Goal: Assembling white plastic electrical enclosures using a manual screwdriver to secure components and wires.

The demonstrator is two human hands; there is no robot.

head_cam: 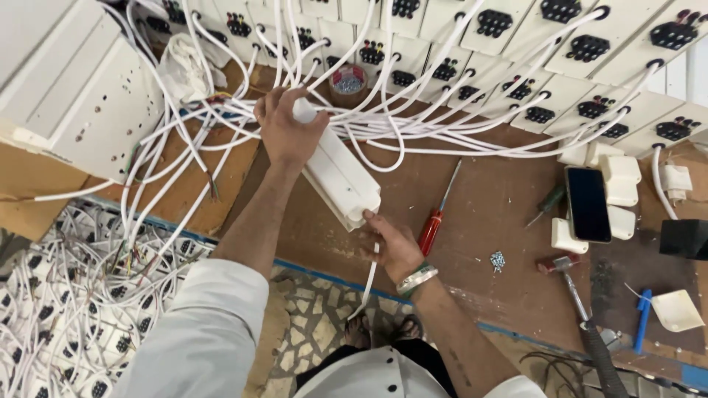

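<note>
Gripping the far end of a long white socket box (341, 171), the left hand (286, 131) has its fingers wrapped shut around it above the brown surface (487, 214). At the box's near end the right hand (393, 245) pinches a white cable (369, 278) hanging below. Further right lie a red screwdriver (435, 221), a phone (588, 204) and a hammer (579, 295).

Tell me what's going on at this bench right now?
A person holds a long white socket box over a wooden workbench. The left hand grips its far end; the right hand pinches the white cable coming out of the near end. Rows of finished white boxes with tangled cables line the back. A red screwdriver, a phone and a hammer lie nearby.
</note>
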